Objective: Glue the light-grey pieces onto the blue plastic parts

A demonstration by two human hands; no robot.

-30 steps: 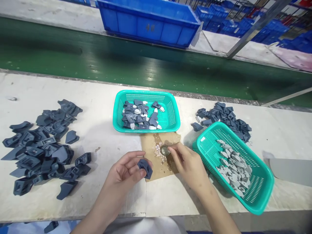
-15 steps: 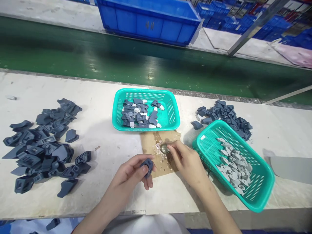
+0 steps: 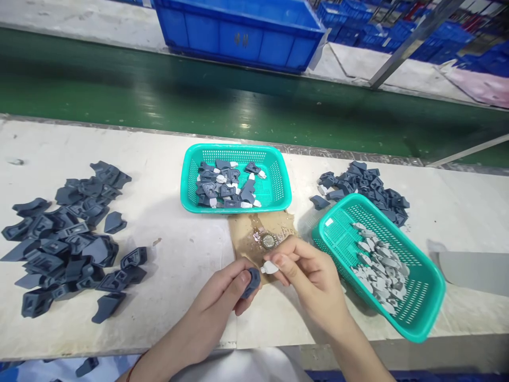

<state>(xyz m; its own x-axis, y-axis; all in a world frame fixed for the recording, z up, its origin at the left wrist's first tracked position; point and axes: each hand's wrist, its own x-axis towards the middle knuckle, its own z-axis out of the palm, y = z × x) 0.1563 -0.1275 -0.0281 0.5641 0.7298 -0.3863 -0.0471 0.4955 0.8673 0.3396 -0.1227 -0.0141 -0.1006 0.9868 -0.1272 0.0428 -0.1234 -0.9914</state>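
Note:
Near the front of the worktable, my left hand (image 3: 227,297) is closed around a dark blue-grey plastic part (image 3: 251,283). Just to its right, my right hand (image 3: 308,270) pinches a small light-grey plastic piece (image 3: 270,267), its narrow end pointing at the dark part with a slight gap between them. Behind my fingers, a small round dish (image 3: 268,241) sits on a stained piece of brown cardboard (image 3: 243,239) flecked with glittery wet spots. A green basket (image 3: 281,196) beyond it holds dark parts with light tips attached.
At the right, a tilted green basket (image 3: 427,297) contains many light-grey pieces (image 3: 382,270). Dark parts lie in a heap (image 3: 363,185) behind it and in a larger heap (image 3: 75,244) at the left. A green strip (image 3: 119,95) separates the table from a big blue crate (image 3: 242,37).
My right hand has drawn back from the round dish toward my left hand, and the light-grey piece in its fingers now shows. My left hand has turned the dark part and shifted slightly right.

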